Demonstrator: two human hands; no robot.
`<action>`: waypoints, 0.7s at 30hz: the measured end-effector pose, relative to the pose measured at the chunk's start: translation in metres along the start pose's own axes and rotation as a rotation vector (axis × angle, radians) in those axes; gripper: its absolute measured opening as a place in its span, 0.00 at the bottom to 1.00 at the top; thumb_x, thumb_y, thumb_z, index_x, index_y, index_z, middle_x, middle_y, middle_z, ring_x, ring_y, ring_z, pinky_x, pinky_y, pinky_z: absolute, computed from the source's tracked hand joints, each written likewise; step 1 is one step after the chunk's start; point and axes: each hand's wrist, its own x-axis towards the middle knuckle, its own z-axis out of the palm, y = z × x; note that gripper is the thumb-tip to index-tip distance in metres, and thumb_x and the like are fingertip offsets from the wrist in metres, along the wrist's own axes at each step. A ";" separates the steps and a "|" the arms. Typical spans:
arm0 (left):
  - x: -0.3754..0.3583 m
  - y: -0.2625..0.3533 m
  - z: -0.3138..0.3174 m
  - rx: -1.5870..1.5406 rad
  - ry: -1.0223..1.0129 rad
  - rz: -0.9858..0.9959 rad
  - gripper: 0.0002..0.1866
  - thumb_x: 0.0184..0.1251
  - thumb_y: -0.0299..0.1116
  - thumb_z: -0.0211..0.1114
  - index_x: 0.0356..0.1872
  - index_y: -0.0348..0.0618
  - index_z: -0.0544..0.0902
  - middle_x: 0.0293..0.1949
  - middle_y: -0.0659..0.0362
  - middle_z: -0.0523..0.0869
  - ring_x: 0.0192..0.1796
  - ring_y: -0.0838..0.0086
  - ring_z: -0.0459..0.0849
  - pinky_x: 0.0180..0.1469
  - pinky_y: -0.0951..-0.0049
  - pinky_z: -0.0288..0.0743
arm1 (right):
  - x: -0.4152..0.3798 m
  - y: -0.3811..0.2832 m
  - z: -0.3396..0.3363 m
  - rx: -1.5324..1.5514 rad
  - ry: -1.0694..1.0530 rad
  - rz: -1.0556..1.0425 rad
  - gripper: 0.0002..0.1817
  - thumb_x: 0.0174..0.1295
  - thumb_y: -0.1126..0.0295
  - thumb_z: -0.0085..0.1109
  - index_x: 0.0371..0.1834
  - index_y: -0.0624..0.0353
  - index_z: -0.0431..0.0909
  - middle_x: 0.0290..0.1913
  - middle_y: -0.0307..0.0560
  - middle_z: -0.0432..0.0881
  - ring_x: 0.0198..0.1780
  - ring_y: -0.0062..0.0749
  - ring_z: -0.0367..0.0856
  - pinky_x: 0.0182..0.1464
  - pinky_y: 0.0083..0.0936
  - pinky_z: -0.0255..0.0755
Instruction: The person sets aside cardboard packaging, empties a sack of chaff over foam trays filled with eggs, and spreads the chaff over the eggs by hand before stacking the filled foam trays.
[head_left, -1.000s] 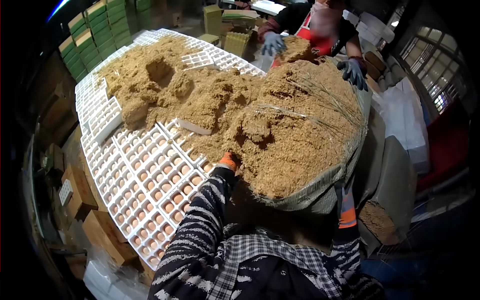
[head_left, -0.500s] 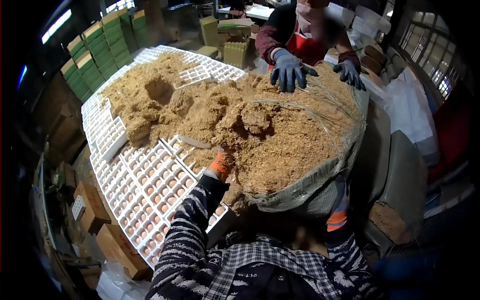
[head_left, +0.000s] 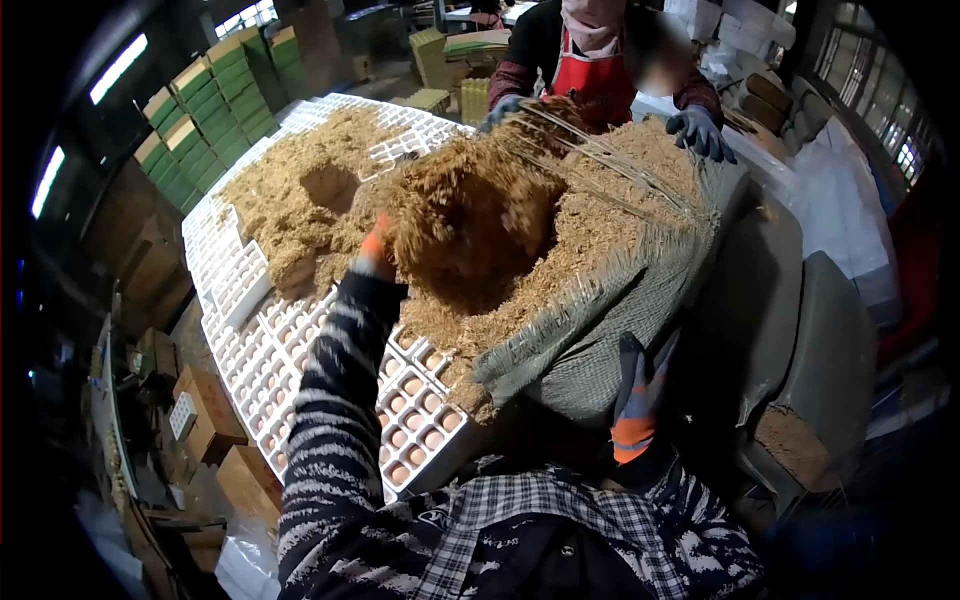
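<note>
A woven sack (head_left: 610,330) lies on its side, its mouth towards the table, with tan, loose husk-like bedding (head_left: 620,215) spilling out. My left hand (head_left: 376,248), in an orange-cuffed glove, presses against the left side of a tumbling clump of bedding (head_left: 470,205); its fingers are mostly hidden. Low against the sack's near side is my right hand (head_left: 634,405), in a grey and orange glove, with fingers stretched upward and apart. White trays (head_left: 265,385) holding pinkish-brown eggs (head_left: 415,410) spread below my left arm, and bedding covers the far trays.
Across the table, a person in a red apron (head_left: 605,90) has one gloved hand (head_left: 700,133) on the sack's far end and the other behind the clump. Green stacks (head_left: 215,95) stand at the far left. Cardboard boxes (head_left: 205,410) sit left below the table. Filled sacks (head_left: 810,350) stand right.
The sack's near edge has lifted and folded, and a large clump of bedding has tumbled leftward. My left hand has moved up and left; the other person's hand has shifted left behind the clump.
</note>
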 end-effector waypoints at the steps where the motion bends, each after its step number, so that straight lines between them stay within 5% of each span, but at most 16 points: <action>1: 0.017 0.012 -0.003 0.003 0.004 0.001 0.21 0.79 0.36 0.44 0.68 0.40 0.67 0.63 0.52 0.75 0.61 0.65 0.75 0.63 0.66 0.69 | -0.001 0.006 -0.005 0.003 -0.001 0.004 0.37 0.72 0.73 0.46 0.77 0.64 0.36 0.78 0.54 0.41 0.74 0.35 0.53 0.72 0.30 0.55; 5: 0.081 0.052 -0.032 1.465 -0.175 0.921 0.23 0.77 0.36 0.48 0.68 0.34 0.65 0.66 0.48 0.72 0.64 0.62 0.73 0.62 0.71 0.68 | -0.007 0.016 -0.017 0.017 -0.012 -0.038 0.37 0.71 0.76 0.47 0.77 0.65 0.37 0.78 0.53 0.42 0.72 0.35 0.53 0.70 0.29 0.58; 7: 0.050 0.053 -0.018 0.987 0.169 0.549 0.30 0.72 0.42 0.56 0.68 0.34 0.64 0.66 0.44 0.71 0.65 0.61 0.72 0.64 0.68 0.66 | -0.010 0.017 -0.018 0.071 -0.018 -0.024 0.37 0.71 0.77 0.47 0.77 0.65 0.37 0.78 0.53 0.42 0.72 0.35 0.53 0.70 0.29 0.59; 8: 0.058 0.055 -0.037 1.229 0.201 0.809 0.35 0.67 0.47 0.61 0.69 0.36 0.65 0.65 0.43 0.72 0.65 0.59 0.72 0.65 0.67 0.65 | -0.010 0.028 -0.023 -0.002 -0.002 -0.051 0.37 0.70 0.77 0.47 0.77 0.65 0.37 0.78 0.53 0.42 0.72 0.35 0.53 0.70 0.30 0.58; 9: 0.019 0.041 0.001 1.080 0.175 0.816 0.33 0.69 0.45 0.59 0.70 0.38 0.64 0.65 0.43 0.72 0.65 0.58 0.72 0.65 0.66 0.66 | -0.010 0.035 -0.025 -0.077 0.014 -0.078 0.37 0.70 0.77 0.47 0.77 0.65 0.37 0.78 0.52 0.42 0.72 0.35 0.53 0.70 0.30 0.58; 10: -0.011 0.020 0.035 0.812 0.005 0.765 0.33 0.69 0.45 0.59 0.70 0.40 0.63 0.67 0.43 0.70 0.68 0.58 0.69 0.67 0.66 0.65 | -0.011 0.038 -0.024 -0.076 0.016 -0.077 0.37 0.70 0.77 0.47 0.77 0.65 0.37 0.78 0.52 0.42 0.72 0.35 0.53 0.70 0.30 0.58; 11: -0.013 0.003 0.041 1.248 -0.060 0.999 0.33 0.67 0.42 0.60 0.71 0.41 0.63 0.70 0.46 0.66 0.71 0.59 0.66 0.70 0.67 0.62 | -0.013 0.041 -0.023 0.040 0.024 -0.048 0.37 0.70 0.77 0.48 0.77 0.65 0.38 0.78 0.52 0.43 0.73 0.36 0.52 0.70 0.30 0.57; 12: -0.024 -0.028 0.050 1.059 -0.226 0.917 0.36 0.62 0.39 0.64 0.71 0.44 0.63 0.73 0.49 0.62 0.74 0.59 0.59 0.75 0.62 0.54 | -0.014 0.044 -0.022 0.152 0.030 -0.019 0.37 0.70 0.76 0.48 0.77 0.66 0.38 0.77 0.53 0.44 0.74 0.37 0.51 0.71 0.30 0.56; 13: -0.031 -0.051 0.063 1.437 -0.423 1.206 0.42 0.55 0.37 0.67 0.72 0.45 0.61 0.74 0.51 0.60 0.76 0.58 0.54 0.77 0.56 0.43 | -0.014 0.049 -0.024 0.147 0.030 -0.019 0.37 0.70 0.76 0.48 0.77 0.66 0.38 0.77 0.53 0.44 0.74 0.37 0.51 0.71 0.30 0.56; 15: -0.040 -0.100 0.072 1.770 -0.666 1.184 0.41 0.55 0.39 0.66 0.73 0.49 0.61 0.74 0.51 0.60 0.77 0.56 0.50 0.78 0.54 0.38 | -0.009 0.061 -0.034 -0.153 0.069 -0.141 0.36 0.70 0.78 0.46 0.78 0.57 0.41 0.74 0.50 0.52 0.66 0.37 0.65 0.69 0.35 0.62; 16: -0.036 -0.114 0.071 1.538 -0.789 1.008 0.39 0.55 0.38 0.66 0.71 0.51 0.64 0.74 0.52 0.60 0.77 0.55 0.50 0.77 0.54 0.38 | -0.006 0.069 -0.042 -0.161 0.065 -0.139 0.36 0.70 0.78 0.46 0.78 0.57 0.41 0.74 0.50 0.52 0.66 0.37 0.65 0.69 0.35 0.62; 17: -0.006 -0.133 0.039 1.384 -0.678 0.852 0.37 0.57 0.37 0.64 0.71 0.52 0.65 0.73 0.52 0.61 0.76 0.53 0.52 0.77 0.52 0.39 | -0.003 0.077 -0.052 -0.264 0.052 -0.173 0.36 0.70 0.77 0.46 0.78 0.56 0.42 0.74 0.49 0.52 0.67 0.38 0.64 0.69 0.35 0.62; 19: 0.006 -0.120 0.007 2.523 -0.506 0.381 0.36 0.58 0.41 0.65 0.70 0.52 0.66 0.71 0.52 0.64 0.75 0.50 0.56 0.76 0.51 0.42 | -0.008 0.078 -0.055 -0.370 0.043 -0.206 0.36 0.70 0.77 0.47 0.78 0.56 0.42 0.75 0.48 0.52 0.67 0.38 0.64 0.69 0.35 0.62; 21: -0.004 -0.120 -0.042 2.298 -0.234 0.580 0.36 0.57 0.41 0.67 0.69 0.50 0.68 0.68 0.53 0.69 0.73 0.49 0.58 0.75 0.51 0.44 | -0.022 0.074 -0.060 -0.006 -0.004 -0.099 0.37 0.69 0.77 0.49 0.78 0.56 0.42 0.75 0.46 0.51 0.69 0.37 0.61 0.69 0.34 0.62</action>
